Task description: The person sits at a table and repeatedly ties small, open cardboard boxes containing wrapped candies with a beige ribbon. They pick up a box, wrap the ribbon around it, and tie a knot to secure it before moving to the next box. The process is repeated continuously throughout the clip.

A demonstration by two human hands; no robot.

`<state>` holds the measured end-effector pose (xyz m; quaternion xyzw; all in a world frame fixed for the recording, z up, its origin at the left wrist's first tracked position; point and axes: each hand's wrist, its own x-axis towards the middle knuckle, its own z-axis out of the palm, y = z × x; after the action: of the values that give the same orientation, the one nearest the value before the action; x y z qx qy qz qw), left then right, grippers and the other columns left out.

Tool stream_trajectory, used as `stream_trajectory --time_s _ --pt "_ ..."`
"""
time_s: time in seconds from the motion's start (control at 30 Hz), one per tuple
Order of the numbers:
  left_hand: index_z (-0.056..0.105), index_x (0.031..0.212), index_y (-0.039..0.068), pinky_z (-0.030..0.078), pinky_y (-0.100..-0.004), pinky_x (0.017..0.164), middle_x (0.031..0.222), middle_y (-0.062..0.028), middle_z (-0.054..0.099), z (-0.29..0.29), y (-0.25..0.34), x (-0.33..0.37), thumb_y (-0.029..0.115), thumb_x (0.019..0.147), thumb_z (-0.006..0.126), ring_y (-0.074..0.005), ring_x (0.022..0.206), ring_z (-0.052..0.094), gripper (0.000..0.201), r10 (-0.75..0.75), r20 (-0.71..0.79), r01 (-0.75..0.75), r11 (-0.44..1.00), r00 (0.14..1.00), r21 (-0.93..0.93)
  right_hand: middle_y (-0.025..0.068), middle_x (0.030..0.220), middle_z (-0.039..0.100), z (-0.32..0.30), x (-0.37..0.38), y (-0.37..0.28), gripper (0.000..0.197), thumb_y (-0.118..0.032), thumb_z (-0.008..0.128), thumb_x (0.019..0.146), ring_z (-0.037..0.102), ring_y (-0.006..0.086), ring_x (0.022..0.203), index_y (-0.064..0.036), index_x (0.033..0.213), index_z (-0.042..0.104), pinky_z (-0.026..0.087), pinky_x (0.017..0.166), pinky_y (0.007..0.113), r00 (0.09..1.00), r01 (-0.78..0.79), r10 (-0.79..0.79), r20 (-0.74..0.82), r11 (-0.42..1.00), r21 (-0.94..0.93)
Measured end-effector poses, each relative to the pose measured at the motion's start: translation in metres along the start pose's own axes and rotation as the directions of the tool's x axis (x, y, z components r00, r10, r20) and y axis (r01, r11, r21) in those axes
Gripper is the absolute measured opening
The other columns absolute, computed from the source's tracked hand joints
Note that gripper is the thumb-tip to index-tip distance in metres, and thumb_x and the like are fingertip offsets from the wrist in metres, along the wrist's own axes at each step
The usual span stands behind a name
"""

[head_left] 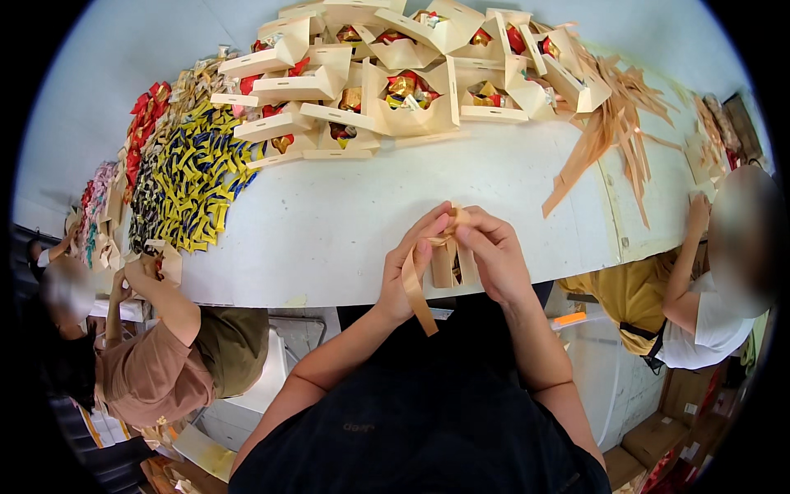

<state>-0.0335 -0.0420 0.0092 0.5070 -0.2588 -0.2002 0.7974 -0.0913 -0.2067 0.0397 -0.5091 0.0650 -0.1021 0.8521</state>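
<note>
At the table's near edge, both my hands meet over a small cream box (443,270). Peach ribbon (418,295) loops around its top, and one tail hangs down past the table's edge. My left hand (401,276) pinches the ribbon between thumb and fingers on the box's left. From the right, my right hand (500,262) grips the ribbon near the top with thumb and forefinger. My fingers partly cover the loop, so I cannot tell whether it is knotted. Something dark shows through a gap in the box's front.
Open cream boxes (409,115) holding wrapped sweets crowd the far side. Loose peach ribbons (580,156) lie at right. Yellow-and-blue wrapped sweets (193,169) and red packets (146,123) are heaped at left. One person (156,354) works at left, another (708,305) at right.
</note>
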Motion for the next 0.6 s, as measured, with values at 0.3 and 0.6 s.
stream_trajectory --time_s 0.3,0.6 --pt "0.070 0.120 -0.008 0.054 -0.0480 0.113 0.123 -0.0205 0.076 -0.017 -0.013 -0.024 0.038 0.122 0.040 -0.0299 0.117 0.074 0.055 -0.173 -0.374 0.135 0.983 0.911 -0.127 -0.0022 0.081 0.045 -0.017 -0.012 0.036 0.026 -0.033 0.045 0.122 0.048 0.0132 0.079 -0.0126 0.107 0.054 0.047 0.112 0.039 0.932 0.279 -0.092 -0.350 0.798 0.534" --pt "0.066 0.076 0.000 0.047 -0.0324 0.057 0.073 -0.0066 0.068 -0.080 0.045 -0.057 0.030 0.119 0.052 -0.0130 0.064 0.060 0.054 -0.421 -0.046 0.408 0.842 0.906 0.354 0.0090 0.112 0.072 -0.044 -0.037 -0.013 0.031 -0.033 0.065 0.114 0.066 0.0171 0.100 -0.0025 0.109 0.067 0.054 0.086 0.035 0.908 -0.166 -0.134 -0.398 0.757 -0.632"
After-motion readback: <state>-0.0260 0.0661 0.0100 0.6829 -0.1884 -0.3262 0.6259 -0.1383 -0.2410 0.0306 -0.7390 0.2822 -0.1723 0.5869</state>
